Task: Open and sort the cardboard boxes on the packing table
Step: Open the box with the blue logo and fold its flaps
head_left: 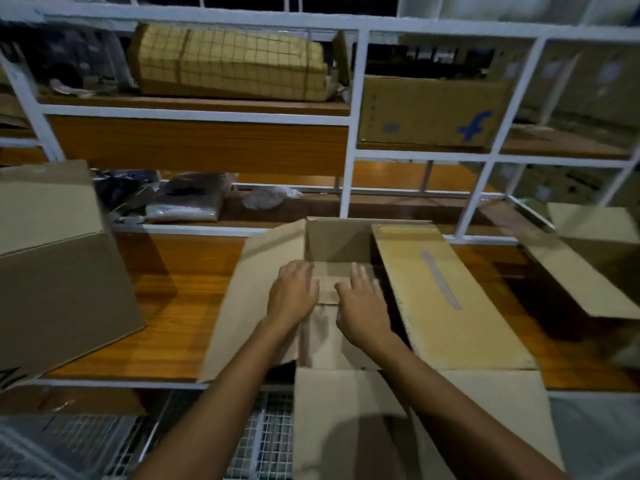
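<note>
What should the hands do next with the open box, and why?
Probably push down to flatten the floor of the open box: the left hand and right hand rest on it, its top flaps are spread wide, and I see nothing inside to take out.

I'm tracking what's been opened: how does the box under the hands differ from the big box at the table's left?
The middle box has its flaps spread open; the left box is closed. The left hand and right hand reach into the middle box; nothing touches the left box. Both are brown cardboard on the wooden table.
</note>
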`<control>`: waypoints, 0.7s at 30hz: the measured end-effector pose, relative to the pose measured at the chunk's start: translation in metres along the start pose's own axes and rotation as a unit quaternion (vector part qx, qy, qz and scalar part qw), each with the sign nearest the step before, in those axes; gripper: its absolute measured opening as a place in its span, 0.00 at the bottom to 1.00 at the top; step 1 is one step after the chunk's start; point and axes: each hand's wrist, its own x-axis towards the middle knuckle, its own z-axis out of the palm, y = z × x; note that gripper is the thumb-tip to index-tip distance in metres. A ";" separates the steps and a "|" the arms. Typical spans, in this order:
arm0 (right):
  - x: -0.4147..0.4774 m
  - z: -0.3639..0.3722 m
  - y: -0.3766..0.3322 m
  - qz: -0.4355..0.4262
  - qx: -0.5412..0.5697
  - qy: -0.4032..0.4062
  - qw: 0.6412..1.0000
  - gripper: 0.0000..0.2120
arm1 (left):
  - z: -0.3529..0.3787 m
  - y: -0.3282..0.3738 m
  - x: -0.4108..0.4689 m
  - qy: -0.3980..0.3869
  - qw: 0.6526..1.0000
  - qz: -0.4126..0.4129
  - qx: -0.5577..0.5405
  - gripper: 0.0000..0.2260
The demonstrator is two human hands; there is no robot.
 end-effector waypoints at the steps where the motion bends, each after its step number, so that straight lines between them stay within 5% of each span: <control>1: -0.002 -0.007 0.010 0.008 -0.070 -0.013 0.997 0.18 | 0.004 0.012 0.003 -0.008 0.998 0.048 0.027 0.16; 5: -0.009 -0.032 0.052 0.148 -0.132 -0.138 0.970 0.24 | 0.031 0.059 0.011 -0.083 0.992 0.095 0.006 0.17; 8: -0.024 -0.047 0.074 0.188 -0.116 -0.186 0.957 0.27 | 0.051 0.090 0.011 -0.160 0.976 -0.031 -0.147 0.18; 12: -0.033 -0.082 0.088 0.086 -0.103 -0.062 0.989 0.15 | 0.074 0.125 0.013 -0.189 0.866 -0.216 -0.409 0.09; 19: -0.019 -0.205 0.147 0.092 -0.061 0.051 0.993 0.11 | 0.111 0.197 0.008 -0.245 0.880 -0.107 -0.392 0.08; 21: -0.019 -0.226 0.182 0.115 -0.094 0.060 0.987 0.11 | 0.132 0.220 0.010 -0.250 0.889 -0.090 -0.373 0.15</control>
